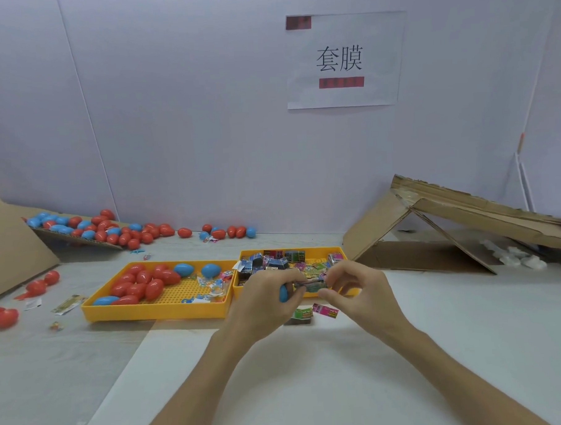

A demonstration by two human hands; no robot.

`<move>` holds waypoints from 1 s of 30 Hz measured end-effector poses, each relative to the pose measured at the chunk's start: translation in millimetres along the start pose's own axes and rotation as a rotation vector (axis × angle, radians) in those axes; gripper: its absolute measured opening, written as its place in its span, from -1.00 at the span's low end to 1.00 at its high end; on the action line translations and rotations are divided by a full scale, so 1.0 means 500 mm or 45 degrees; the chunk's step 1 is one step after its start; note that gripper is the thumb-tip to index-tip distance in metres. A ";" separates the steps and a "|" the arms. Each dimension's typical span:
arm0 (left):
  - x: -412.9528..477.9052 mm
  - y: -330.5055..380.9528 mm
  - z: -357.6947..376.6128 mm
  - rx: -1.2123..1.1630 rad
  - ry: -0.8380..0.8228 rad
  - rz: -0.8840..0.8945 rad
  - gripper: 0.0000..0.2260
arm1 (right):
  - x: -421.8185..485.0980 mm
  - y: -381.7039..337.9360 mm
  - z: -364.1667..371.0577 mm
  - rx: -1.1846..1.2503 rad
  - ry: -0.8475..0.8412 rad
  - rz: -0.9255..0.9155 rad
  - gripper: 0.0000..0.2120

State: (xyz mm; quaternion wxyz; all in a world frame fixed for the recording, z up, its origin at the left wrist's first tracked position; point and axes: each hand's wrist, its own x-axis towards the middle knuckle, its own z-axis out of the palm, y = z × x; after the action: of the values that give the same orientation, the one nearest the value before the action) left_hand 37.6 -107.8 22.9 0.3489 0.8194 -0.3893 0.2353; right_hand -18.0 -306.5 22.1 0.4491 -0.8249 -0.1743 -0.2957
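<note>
My left hand [263, 295] grips a blue plastic egg [283, 294], only its lower end showing under the fingers. My right hand [356, 284] pinches a small green printed film sleeve [311, 285] held between both hands, right at the egg's end. Both hands hover just in front of the right yellow tray [353, 292], which holds several folded colourful sleeves [276, 262]. The left yellow tray [155, 311] holds several red eggs [141, 284] and blue eggs [183, 269]. Two loose sleeves, one green [302, 314] and one pink [325, 310], lie on the table below my hands.
Many red and blue eggs [106, 231] lie along the back wall and on a cardboard flap at the left. A tilted cardboard box [440, 224] stands at the right. More red eggs [2, 317] and scraps lie at the left edge. A paper sign [343, 60] hangs on the wall.
</note>
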 end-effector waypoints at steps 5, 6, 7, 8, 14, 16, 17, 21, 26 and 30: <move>-0.002 0.022 0.008 -0.008 0.076 0.063 -0.83 | 0.001 0.004 0.000 -0.032 0.068 -0.065 -0.84; -0.002 0.025 0.009 -0.011 0.087 0.072 -0.83 | 0.000 0.005 -0.001 -0.032 0.086 -0.075 -0.84; -0.002 0.028 0.009 -0.017 0.097 0.077 -0.84 | 0.000 0.005 -0.001 -0.035 0.109 -0.084 -0.84; -0.002 0.030 0.009 -0.022 0.103 0.078 -0.84 | 0.000 0.005 -0.001 -0.041 0.128 -0.092 -0.84; -0.001 0.031 0.012 -0.025 0.111 0.051 -0.90 | 0.000 0.004 0.004 -0.099 0.168 -0.114 -0.81; -0.002 0.029 0.016 -0.039 0.104 0.037 -0.92 | -0.001 0.005 0.007 -0.122 0.186 -0.115 -0.82; -0.002 0.029 0.018 -0.046 0.096 0.026 -0.92 | -0.002 0.006 0.009 -0.127 0.200 -0.110 -0.81; -0.002 0.029 0.025 -0.064 0.083 -0.003 -0.93 | -0.005 0.006 0.014 -0.177 0.246 -0.087 -0.75; -0.001 0.031 0.029 -0.107 0.051 -0.004 -0.92 | -0.008 0.010 0.017 -0.287 0.280 -0.105 -0.73; 0.002 0.030 0.028 -0.105 0.059 -0.001 -0.99 | -0.007 0.014 0.021 -0.320 0.304 -0.115 -0.74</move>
State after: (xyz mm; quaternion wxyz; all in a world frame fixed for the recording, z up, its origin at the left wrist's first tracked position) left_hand 27.8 -125.4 20.2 0.3913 0.7987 -0.3902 0.2381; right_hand -13.6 -301.4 11.0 0.3464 -0.8248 -0.1182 -0.4310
